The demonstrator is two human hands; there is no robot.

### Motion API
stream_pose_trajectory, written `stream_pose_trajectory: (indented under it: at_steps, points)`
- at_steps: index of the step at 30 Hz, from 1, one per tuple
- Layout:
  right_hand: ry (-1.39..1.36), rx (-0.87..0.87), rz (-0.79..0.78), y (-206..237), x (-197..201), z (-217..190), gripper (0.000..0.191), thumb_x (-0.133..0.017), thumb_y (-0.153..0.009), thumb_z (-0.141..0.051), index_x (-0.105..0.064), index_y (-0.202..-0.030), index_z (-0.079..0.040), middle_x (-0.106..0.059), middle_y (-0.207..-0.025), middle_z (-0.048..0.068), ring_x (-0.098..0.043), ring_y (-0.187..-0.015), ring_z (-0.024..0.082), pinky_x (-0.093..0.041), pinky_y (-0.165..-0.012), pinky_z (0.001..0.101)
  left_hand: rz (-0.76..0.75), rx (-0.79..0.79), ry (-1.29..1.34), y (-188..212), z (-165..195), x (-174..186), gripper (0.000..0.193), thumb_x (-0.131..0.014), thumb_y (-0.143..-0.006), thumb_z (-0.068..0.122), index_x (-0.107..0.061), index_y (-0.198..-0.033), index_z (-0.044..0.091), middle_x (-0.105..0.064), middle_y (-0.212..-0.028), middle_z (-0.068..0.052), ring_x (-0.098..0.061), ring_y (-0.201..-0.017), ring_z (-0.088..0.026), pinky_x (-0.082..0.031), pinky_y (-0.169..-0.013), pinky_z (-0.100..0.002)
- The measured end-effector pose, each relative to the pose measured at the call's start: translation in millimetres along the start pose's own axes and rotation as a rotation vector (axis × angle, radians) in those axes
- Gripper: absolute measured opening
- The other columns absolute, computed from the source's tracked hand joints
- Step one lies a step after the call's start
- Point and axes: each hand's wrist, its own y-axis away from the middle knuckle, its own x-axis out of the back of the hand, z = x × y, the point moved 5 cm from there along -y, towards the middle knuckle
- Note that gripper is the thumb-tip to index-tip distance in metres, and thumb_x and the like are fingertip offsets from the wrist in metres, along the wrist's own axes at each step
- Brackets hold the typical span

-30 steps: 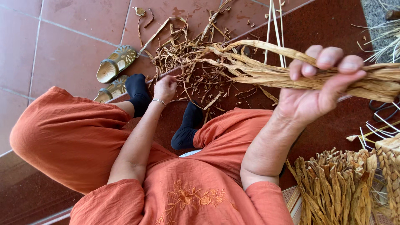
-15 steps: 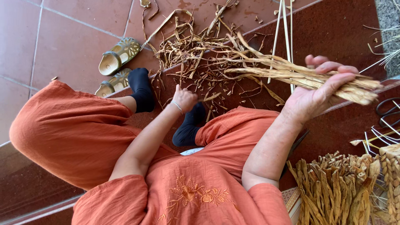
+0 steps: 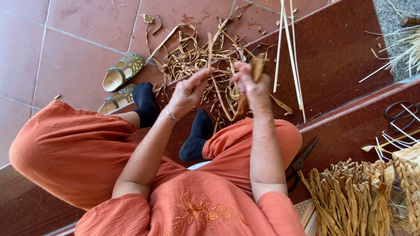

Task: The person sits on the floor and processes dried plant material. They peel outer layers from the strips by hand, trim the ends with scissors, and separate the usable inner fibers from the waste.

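I sit in orange clothes with black socks, both hands raised over a pile of dried plant strips (image 3: pixel 197 57) on the red tiled floor. My right hand (image 3: pixel 251 85) grips a bundle of dried brown stalks (image 3: pixel 258 65) held upright, its end poking up above the fingers. My left hand (image 3: pixel 190 89) pinches a single thin strip (image 3: pixel 209 48) that sticks up from its fingers, close beside the bundle. A thin bracelet circles the left wrist.
Two tan sandals (image 3: pixel 122 72) lie on the tiles at left. Black scissors (image 3: pixel 302 161) rest by my right thigh. A heap of dried stalks (image 3: pixel 350 196) and a woven braid (image 3: pixel 409 175) sit at lower right. Long pale reeds (image 3: pixel 291 52) lie on the step.
My right hand swung the bundle from lying across at the right to upright in front of me. My left hand rose from near my feet and took hold of a strip.
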Motion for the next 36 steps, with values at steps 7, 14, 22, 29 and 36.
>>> stream_pose_trajectory:
  at_steps: [7, 14, 22, 29, 36]
  points:
    - [-0.397, 0.081, -0.191, 0, -19, 2, 0.037, -0.067, -0.108, -0.031, -0.067, -0.130, -0.001, -0.075, -0.101, 0.009, -0.060, -0.072, 0.007, -0.046, -0.058, 0.0216, -0.216, 0.225, -0.217, 14, -15, -36, 0.028, -0.069, -0.101, 0.015, -0.069, -0.129, 0.014, -0.066, -0.066, -0.010, -0.067, -0.053, -0.021, -0.052, -0.052, -0.033]
    - [-0.325, 0.174, 0.077, 8, 3, -19, 0.023, -0.070, -0.103, -0.035, -0.067, -0.095, -0.014, -0.068, -0.086, 0.002, -0.058, -0.064, 0.008, -0.047, -0.049, 0.0240, -0.241, 0.176, -0.430, 22, -50, -27, 0.007, -0.067, -0.102, 0.015, -0.066, -0.097, 0.010, -0.067, -0.079, -0.008, -0.065, -0.069, -0.026, -0.048, -0.061, -0.041]
    - [-0.566, 0.617, 0.325, 42, 93, -94, 0.025, -0.067, -0.110, -0.035, -0.065, -0.107, -0.010, -0.067, -0.095, 0.007, -0.059, -0.076, 0.011, -0.049, -0.054, 0.0281, -0.069, 0.249, -0.747, 45, -111, 55, 0.007, -0.067, -0.099, 0.010, -0.062, -0.104, 0.010, -0.064, -0.100, -0.010, -0.059, -0.101, -0.033, -0.046, -0.085, -0.046]
    - [-0.313, 0.936, 0.498, 71, 142, -125, 0.027, -0.060, -0.111, -0.033, -0.066, -0.114, -0.007, -0.068, -0.103, 0.011, -0.063, -0.090, 0.016, -0.053, -0.077, 0.0297, 0.165, 0.602, -1.024, 74, -135, 104, 0.048, -0.074, -0.074, 0.010, -0.063, -0.121, 0.005, -0.059, -0.121, -0.020, -0.053, -0.113, -0.041, -0.046, -0.082, -0.056]
    - [-0.186, 0.883, 0.560, 57, 87, -105, 0.039, -0.055, -0.114, -0.043, -0.059, -0.133, -0.010, -0.066, -0.128, 0.009, -0.065, -0.109, 0.014, -0.054, -0.081, 0.0263, -0.327, 0.675, -0.839, 70, -161, 26, 0.034, -0.075, -0.090, 0.023, -0.066, -0.123, 0.022, -0.059, -0.132, -0.010, -0.052, -0.123, -0.033, -0.049, -0.095, -0.048]
